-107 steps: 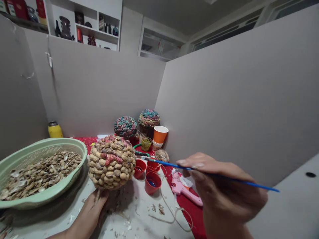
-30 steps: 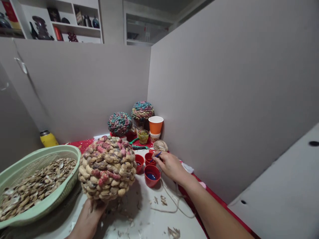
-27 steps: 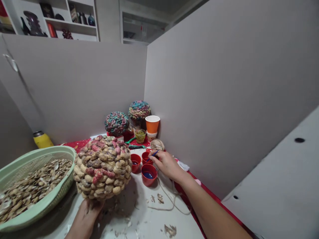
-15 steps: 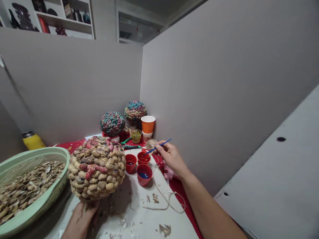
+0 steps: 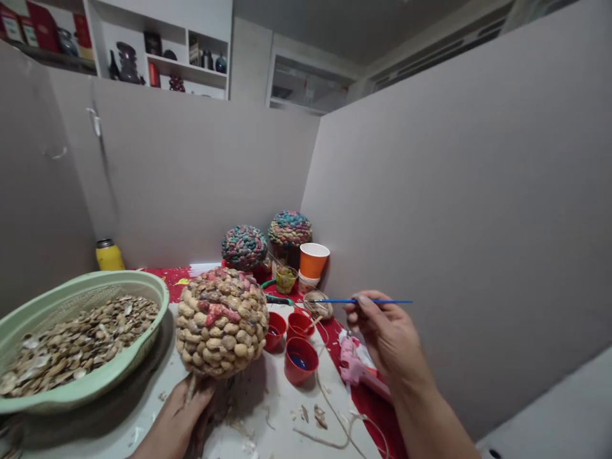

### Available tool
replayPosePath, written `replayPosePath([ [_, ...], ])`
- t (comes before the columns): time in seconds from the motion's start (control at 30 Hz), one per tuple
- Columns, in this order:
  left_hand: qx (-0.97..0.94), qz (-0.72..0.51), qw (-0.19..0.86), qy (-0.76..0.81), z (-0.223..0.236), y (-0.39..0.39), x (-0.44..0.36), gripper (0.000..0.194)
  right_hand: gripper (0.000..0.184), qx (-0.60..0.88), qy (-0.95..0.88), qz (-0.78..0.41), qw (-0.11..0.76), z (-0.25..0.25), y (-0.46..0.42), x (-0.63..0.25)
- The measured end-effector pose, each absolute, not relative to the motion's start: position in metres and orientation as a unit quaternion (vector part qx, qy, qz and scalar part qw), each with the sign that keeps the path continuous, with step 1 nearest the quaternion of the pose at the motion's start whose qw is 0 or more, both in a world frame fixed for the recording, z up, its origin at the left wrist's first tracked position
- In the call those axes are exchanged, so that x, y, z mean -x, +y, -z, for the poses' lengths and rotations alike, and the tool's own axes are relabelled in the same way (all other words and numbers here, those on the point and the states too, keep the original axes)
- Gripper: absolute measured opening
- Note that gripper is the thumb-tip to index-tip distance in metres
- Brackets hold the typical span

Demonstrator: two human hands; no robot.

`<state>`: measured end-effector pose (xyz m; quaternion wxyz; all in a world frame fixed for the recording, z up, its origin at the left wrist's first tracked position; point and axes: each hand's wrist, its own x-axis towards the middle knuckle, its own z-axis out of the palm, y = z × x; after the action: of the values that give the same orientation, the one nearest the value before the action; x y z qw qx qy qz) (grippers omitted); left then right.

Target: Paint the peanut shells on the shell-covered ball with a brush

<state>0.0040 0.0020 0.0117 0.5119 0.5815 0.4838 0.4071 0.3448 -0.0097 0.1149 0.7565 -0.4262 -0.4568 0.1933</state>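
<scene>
My left hand [image 5: 191, 403] is closed beneath a ball covered in peanut shells [image 5: 222, 328], holding it up from below by what looks like a short stem. Pink and dark paint marks the top of the ball; the rest is bare tan shell. In my right hand [image 5: 389, 328] a thin blue paintbrush [image 5: 342, 301] is pinched, lying almost level with its tip to the left. Below the brush tip stand three red cups: one with dark blue liquid [image 5: 301, 361], one with a stick in it [image 5: 300, 324], and one partly behind the ball [image 5: 275, 331].
A green basket [image 5: 165, 296] of shells stands at the left, a yellow bottle [image 5: 109, 255] behind it. Two painted shell balls [image 5: 243, 245], an orange paper cup [image 5: 314, 257] and a twine roll [image 5: 318, 306] are at the back. A pink glue gun [image 5: 354, 363] lies right. Grey panels surround the table.
My right hand has lifted the brush out of the red cup and drawn it to the right, turning it level. The view has swung left; my left hand still holds the ball.
</scene>
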Motion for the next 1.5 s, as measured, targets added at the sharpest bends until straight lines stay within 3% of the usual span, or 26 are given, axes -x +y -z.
replayPosePath([
  [0.17, -0.583, -0.401, 0.523, 0.475, -0.013, 0.002, -0.004, 0.059, 0.029, 0.361, -0.482, -0.256, 0.756, -0.141, -0.031, -0.309],
  [0.47, -0.55, -0.408, 0.567, 0.458, -0.03, -0.002, -0.011, 0.06, 0.007, 0.277, -0.627, -0.189, 0.703, -0.144, -0.045, -0.253],
  [0.63, -0.559, -0.408, 0.558, 0.459, -0.019, 0.001, -0.01, 0.071, 0.008, 0.291, -0.65, -0.139, 0.688, -0.135, -0.034, -0.249],
  [0.93, -0.583, -0.409, 0.526, 0.464, -0.015, -0.001, -0.005, 0.065, 0.007, 0.313, -0.657, -0.113, 0.677, -0.135, -0.032, -0.245],
  [1.13, -0.577, -0.395, 0.541, 0.467, -0.016, -0.001, -0.006, 0.073, 0.01, 0.349, -0.661, -0.106, 0.656, -0.132, -0.031, -0.254],
  [1.37, -0.585, -0.388, 0.545, 0.459, -0.021, 0.0, -0.008, 0.08, 0.018, 0.312, -0.693, -0.065, 0.647, -0.133, -0.036, -0.26],
  [1.5, -0.586, -0.388, 0.547, 0.456, -0.019, 0.0, -0.006, 0.077, 0.032, 0.266, -0.74, -0.051, 0.616, -0.137, -0.038, -0.256],
])
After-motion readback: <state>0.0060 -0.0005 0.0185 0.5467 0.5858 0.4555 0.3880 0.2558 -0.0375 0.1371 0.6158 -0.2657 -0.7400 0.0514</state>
